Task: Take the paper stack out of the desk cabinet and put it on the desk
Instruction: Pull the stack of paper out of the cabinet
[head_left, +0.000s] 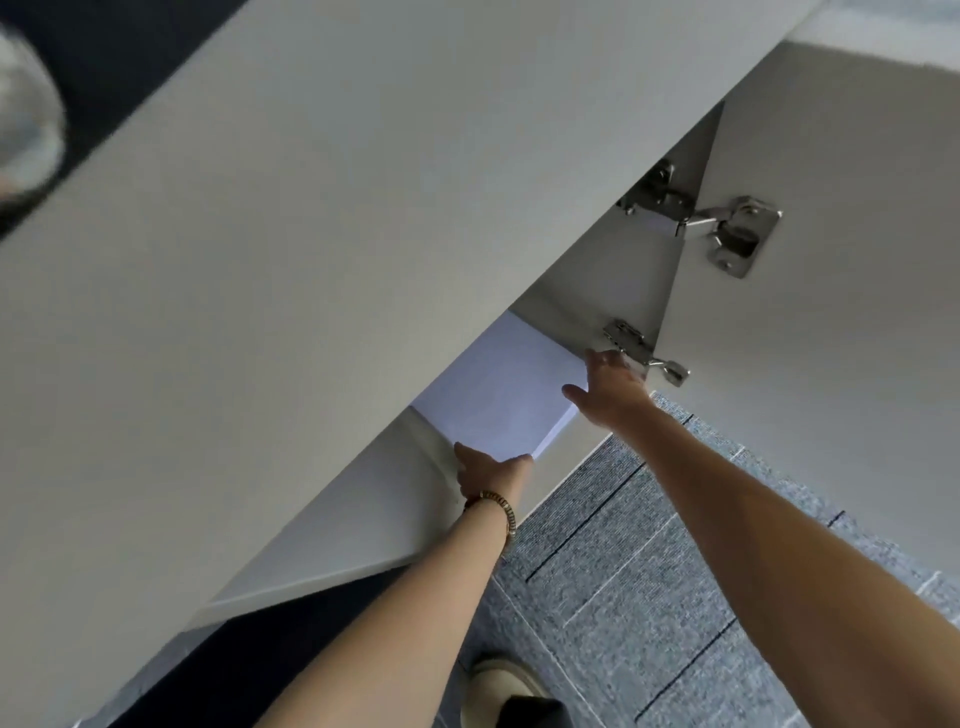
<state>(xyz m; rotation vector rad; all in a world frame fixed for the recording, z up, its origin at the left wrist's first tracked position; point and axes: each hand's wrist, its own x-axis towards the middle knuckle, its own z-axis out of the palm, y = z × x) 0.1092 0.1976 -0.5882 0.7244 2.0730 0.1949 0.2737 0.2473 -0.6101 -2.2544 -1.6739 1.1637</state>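
A thick white paper stack (498, 395) lies on the floor of the open desk cabinet, half hidden under the grey desk top (311, 208). My left hand (485, 470), with a beaded bracelet on the wrist, grips the stack's near corner. My right hand (608, 389) holds the stack's right edge, thumb on top and fingers around the side. Both hands touch the stack, which still rests inside the cabinet.
The open cabinet door (831, 312) stands at the right with two metal hinges (727, 228). A second door panel (337, 530) hangs open at the left. Grey carpet tiles (649, 571) lie below, with a shoe (506, 680) near the bottom edge.
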